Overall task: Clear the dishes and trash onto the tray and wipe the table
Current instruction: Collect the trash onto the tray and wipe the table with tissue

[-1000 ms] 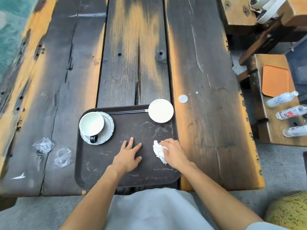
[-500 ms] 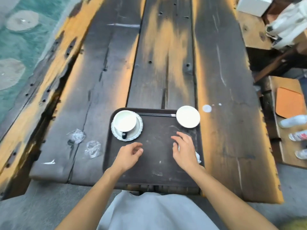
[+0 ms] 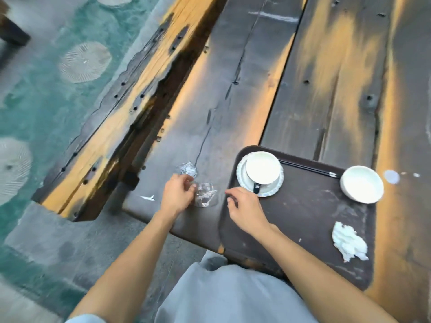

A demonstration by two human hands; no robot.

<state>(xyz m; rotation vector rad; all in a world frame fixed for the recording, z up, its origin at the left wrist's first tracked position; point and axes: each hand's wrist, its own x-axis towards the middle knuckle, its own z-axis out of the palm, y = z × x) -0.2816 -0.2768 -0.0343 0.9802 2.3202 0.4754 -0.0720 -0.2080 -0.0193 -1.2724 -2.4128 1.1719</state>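
A dark brown tray sits at the table's near edge. It carries a white cup on a saucer, black chopsticks, a small white bowl and a crumpled white tissue. Left of the tray, two clear plastic wrappers lie on the wood, one farther and one nearer. My left hand has its curled fingertips at the nearer wrapper's edge; a firm grip cannot be made out. My right hand hovers over the tray's left rim, fingers loose, holding nothing.
A white spill spot marks the plank right of the bowl. A small white scrap lies near the table's left corner. A lower wooden bench runs along the left, with green patterned floor beyond it.
My right hand let go of the tissue, which now lies on the tray. Both hands moved left, the left one off the tray to the wrappers. My view swung left.
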